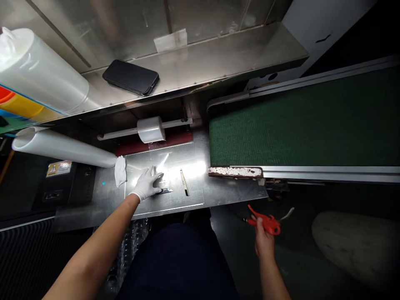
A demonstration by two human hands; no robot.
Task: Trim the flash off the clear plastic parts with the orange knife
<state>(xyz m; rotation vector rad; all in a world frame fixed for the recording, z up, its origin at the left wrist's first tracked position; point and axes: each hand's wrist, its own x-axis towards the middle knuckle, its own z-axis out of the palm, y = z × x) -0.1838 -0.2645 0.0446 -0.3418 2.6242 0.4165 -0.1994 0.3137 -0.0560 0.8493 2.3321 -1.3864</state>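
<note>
My left hand [146,184], in a white glove, rests over the metal worktop with its fingers apart. Its thumb is beside a small dark piece with a shiny edge [166,191]; whether they touch is unclear. To the right of that lies a pair of slim, pale tweezers [184,182] with a dark end. A crumpled white glove [120,171] lies left of the hand. Bare and off to the right, beyond the worktop's front edge, my right hand [264,241] is wrapped round a red air blow gun [265,223] with a bent metal nozzle.
A green conveyor belt [300,125] runs off to the right. Behind the worktop [193,193], a clear film roll [151,129] sits on a rod. Above, a metal shelf [200,68] holds a black phone [131,77] and a large plastic-wrapped roll [46,71]. A white tube [65,146] leans at left.
</note>
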